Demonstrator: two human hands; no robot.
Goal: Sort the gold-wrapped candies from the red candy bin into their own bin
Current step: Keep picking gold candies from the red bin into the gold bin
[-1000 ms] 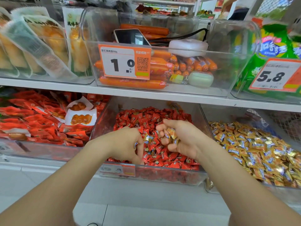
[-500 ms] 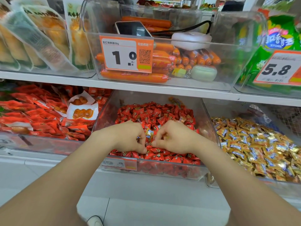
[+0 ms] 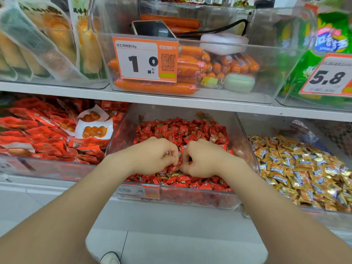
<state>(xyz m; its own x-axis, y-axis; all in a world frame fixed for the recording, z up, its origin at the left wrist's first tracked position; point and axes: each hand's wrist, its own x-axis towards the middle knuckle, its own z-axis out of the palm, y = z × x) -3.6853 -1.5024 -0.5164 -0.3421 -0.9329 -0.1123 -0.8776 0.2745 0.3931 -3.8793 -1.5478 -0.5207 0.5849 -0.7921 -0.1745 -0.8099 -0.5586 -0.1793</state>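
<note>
Two hands work in the red candy bin point(image 3: 200, 197), the middle of three clear bins on the lower shelf. The left hand point(image 3: 152, 157) and the right hand point(image 3: 203, 159) lie knuckles up on the heap of red candies point(image 3: 179, 130), almost touching each other. The left thumb and forefinger curl into a ring with their tips meeting. A scrap of gold-and-blue wrapper shows inside that curl, so a gold-wrapped candy point(image 3: 167, 153) is pinched there. The right hand's fingers are curled under into the pile, and I cannot tell whether they hold anything. One stray gold piece point(image 3: 213, 138) lies among the reds just beyond the right hand.

The gold candy bin point(image 3: 266, 126) stands just to the right, heaped too full to count. The left bin holds red snack packets point(image 3: 38, 134).

On the shelf above, a clear bin holds orange sausages point(image 3: 156, 88), one phone point(image 3: 152, 28), one white round case point(image 3: 223, 42) and one green round case point(image 3: 239, 82). There are two price tags, one reading 1.0 point(image 3: 144, 60) and one 5.8 point(image 3: 329, 76).
</note>
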